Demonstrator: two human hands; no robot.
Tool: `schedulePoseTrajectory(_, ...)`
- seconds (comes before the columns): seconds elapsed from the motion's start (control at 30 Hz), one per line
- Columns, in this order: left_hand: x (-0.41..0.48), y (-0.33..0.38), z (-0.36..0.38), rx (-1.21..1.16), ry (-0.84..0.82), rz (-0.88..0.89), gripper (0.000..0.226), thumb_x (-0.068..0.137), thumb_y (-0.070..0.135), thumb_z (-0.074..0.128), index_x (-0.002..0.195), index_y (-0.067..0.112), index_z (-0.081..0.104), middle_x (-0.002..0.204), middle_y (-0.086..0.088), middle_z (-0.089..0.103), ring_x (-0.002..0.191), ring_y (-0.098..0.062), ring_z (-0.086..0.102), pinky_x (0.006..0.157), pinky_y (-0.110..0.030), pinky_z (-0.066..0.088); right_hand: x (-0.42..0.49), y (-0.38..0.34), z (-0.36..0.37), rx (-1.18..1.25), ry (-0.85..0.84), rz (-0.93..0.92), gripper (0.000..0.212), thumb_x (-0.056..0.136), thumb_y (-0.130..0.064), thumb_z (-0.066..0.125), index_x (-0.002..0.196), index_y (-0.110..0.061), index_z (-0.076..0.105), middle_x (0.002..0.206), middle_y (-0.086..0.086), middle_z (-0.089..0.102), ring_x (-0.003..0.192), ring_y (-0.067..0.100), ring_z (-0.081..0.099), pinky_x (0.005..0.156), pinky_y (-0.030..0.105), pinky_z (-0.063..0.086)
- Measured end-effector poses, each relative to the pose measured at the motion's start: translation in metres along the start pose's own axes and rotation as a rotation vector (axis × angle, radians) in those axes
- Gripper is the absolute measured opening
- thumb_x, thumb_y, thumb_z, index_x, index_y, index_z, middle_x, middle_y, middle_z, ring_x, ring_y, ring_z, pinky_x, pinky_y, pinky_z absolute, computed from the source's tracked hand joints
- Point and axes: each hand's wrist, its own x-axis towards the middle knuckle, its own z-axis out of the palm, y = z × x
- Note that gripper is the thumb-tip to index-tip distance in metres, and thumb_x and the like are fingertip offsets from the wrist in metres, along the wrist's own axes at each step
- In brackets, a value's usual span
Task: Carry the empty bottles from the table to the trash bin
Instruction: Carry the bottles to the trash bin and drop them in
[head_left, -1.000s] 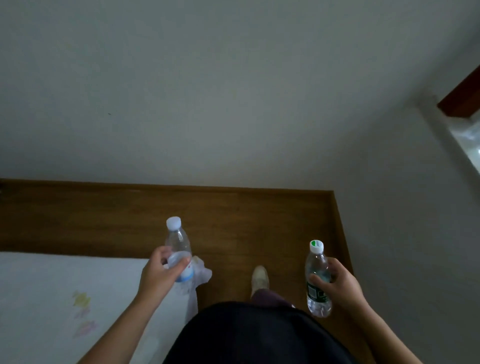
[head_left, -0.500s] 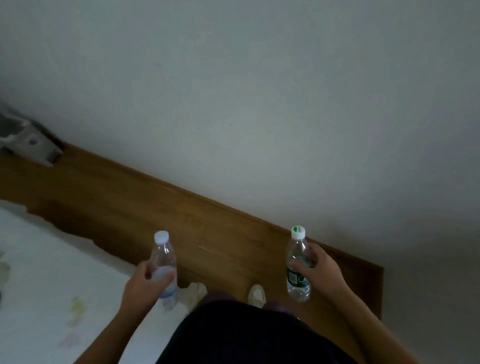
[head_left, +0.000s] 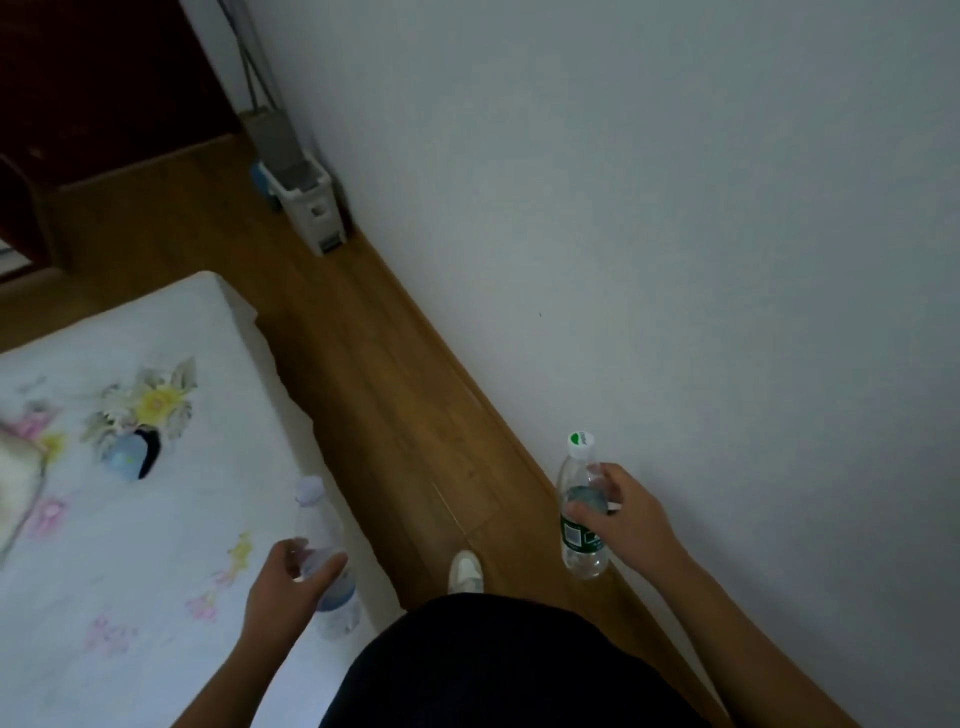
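Head view: your left hand (head_left: 283, 587) has its grip wrapped round a clear bottle (head_left: 324, 566) above the bed (head_left: 130, 519) edge. Your right hand (head_left: 626, 519) clasps the green-label bottle (head_left: 579, 538) near the wall (head_left: 675, 208). Grey bin (head_left: 306, 200) stands far ahead on the floor (head_left: 395, 415), against the wall.

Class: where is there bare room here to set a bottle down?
The wooden floor strip between the bed's edge and the white wall is bare up to the grey bin. The far corner around that bin is crowded.
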Motion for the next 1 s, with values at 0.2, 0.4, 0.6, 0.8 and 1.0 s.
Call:
schedulePoseTrajectory(0.2,0.074,0.073,-0.013,-0.055,-0.007,0.058,0.053,0.082,0.034,0.079,0.124,0.009,0.057,0.112,-0.008,0.065,0.098,-0.023,0.062,0.087,-0.035,0.049,0.070,-0.025,-0.004,-0.070,-0.027,0.044,0.067,0.074,-0.042,0.081,0.132,-0.025,0.053,0.124,0.000,0.065,0.110,0.020,0.064,0.093,0.039,0.053)
schedulePoseTrajectory(0.4,0.151,0.149,-0.035,-0.065,0.038,0.122,0.041,0.082,0.037,0.078,0.109,0.022,0.052,0.107,0.000,0.061,0.098,-0.019,0.060,0.083,-0.032,0.050,0.149,-0.054,-0.016,-0.083,-0.047,0.117,0.062,0.073,-0.035,0.084,0.127,-0.024,0.056,0.119,0.004,0.066,0.104,0.022,0.064,0.092,0.038,0.052)
schedulePoseTrajectory(0.6,0.235,0.190,-0.059,-0.070,0.134,0.044,0.053,0.081,0.040,0.079,0.121,0.015,0.055,0.112,0.000,0.061,0.101,-0.021,0.061,0.091,-0.039,0.053,0.274,-0.125,-0.005,-0.096,-0.125,0.053,0.068,0.065,-0.049,0.085,0.123,-0.028,0.056,0.120,0.005,0.066,0.103,0.022,0.064,0.092,0.039,0.053)
schedulePoseTrajectory(0.8,0.283,0.189,-0.093,-0.153,0.277,-0.155,0.062,0.075,0.046,0.082,0.122,0.015,0.058,0.114,-0.005,0.067,0.105,-0.025,0.065,0.087,-0.036,0.051,0.381,-0.262,0.037,-0.162,-0.344,-0.109,0.062,0.074,-0.041,0.082,0.127,-0.026,0.054,0.114,-0.002,0.060,0.104,0.017,0.060,0.089,0.033,0.050)
schedulePoseTrajectory(1.0,0.309,0.174,-0.129,-0.307,0.415,-0.361,0.061,0.072,0.043,0.086,0.119,0.015,0.059,0.114,-0.007,0.069,0.103,-0.023,0.064,0.087,-0.037,0.047,0.461,-0.392,0.099,-0.207,-0.472,-0.329,0.044,0.077,-0.036,0.081,0.112,-0.033,0.054,0.102,-0.018,0.060,0.106,0.016,0.060,0.088,0.033,0.049)
